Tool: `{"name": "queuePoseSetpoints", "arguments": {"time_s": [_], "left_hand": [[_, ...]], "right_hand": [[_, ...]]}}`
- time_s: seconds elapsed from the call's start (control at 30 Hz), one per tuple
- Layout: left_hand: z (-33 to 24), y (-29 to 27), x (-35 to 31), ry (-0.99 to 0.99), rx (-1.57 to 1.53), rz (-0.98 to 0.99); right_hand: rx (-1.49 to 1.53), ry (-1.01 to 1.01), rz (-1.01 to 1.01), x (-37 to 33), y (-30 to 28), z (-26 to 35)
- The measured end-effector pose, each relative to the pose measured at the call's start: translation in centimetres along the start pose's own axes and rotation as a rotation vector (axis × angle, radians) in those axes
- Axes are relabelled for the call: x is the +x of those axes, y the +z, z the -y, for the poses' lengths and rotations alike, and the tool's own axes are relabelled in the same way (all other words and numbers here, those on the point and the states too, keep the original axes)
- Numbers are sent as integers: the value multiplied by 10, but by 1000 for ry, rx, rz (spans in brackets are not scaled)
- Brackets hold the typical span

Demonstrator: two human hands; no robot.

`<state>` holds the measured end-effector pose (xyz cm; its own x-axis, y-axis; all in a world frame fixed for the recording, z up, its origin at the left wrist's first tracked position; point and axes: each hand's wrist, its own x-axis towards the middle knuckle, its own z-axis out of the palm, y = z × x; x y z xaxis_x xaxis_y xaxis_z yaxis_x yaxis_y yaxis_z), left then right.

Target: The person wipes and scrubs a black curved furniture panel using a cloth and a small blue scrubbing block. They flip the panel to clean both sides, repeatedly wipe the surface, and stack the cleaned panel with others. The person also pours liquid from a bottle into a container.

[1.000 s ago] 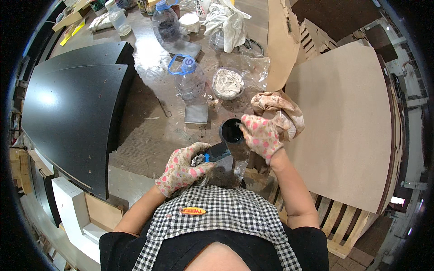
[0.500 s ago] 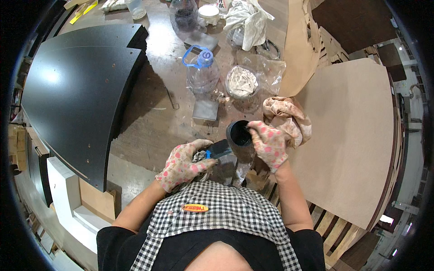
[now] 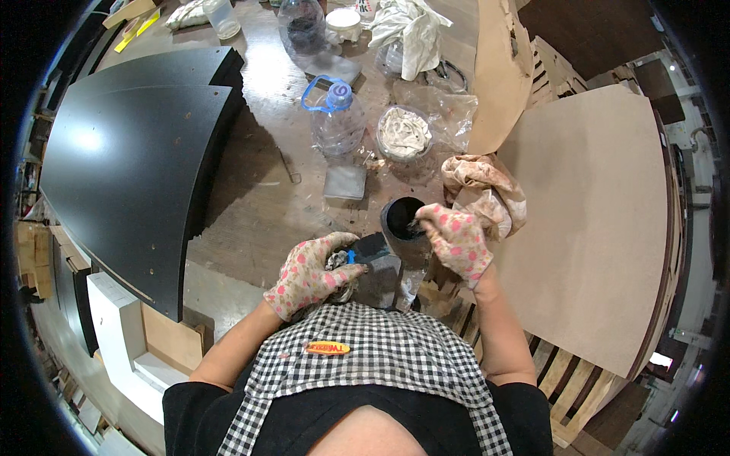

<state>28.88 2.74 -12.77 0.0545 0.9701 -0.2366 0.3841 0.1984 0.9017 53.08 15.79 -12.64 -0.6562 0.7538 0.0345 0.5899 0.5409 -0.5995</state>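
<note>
My left hand, in a pink-spotted glove, is closed around a dark flat-bladed tool with a blue part, which looks like a scraper. A crumpled grey rag is bunched in the same grip. Just right of the blade stands a dark round cup, its inside black. At the cup's right rim, my gloved right hand pinches something small and dark that I cannot make out. A grey flat surface shows below the blade.
A large black panel lies on the left. Beyond the cup are a grey block, a clear jug and a tub holding white cloth. A stained rag lies beside brown boards on the right.
My right hand has shifted slightly down and right, its fingertips now at the cup's rim. The blade in my left hand has tilted, and more of the grey surface below it shows.
</note>
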Motion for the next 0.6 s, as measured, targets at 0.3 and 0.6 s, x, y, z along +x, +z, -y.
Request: {"name": "queuePoseSetpoints", "arguments": {"time_s": [0.3,0.6], "left_hand": [[-17,-1,4,-76,81,53],[-25,7,12,-94,100,73]], "right_hand": [[98,-87,19,-5,0,0],[-29,-77,-212,-29,-1,2]]}}
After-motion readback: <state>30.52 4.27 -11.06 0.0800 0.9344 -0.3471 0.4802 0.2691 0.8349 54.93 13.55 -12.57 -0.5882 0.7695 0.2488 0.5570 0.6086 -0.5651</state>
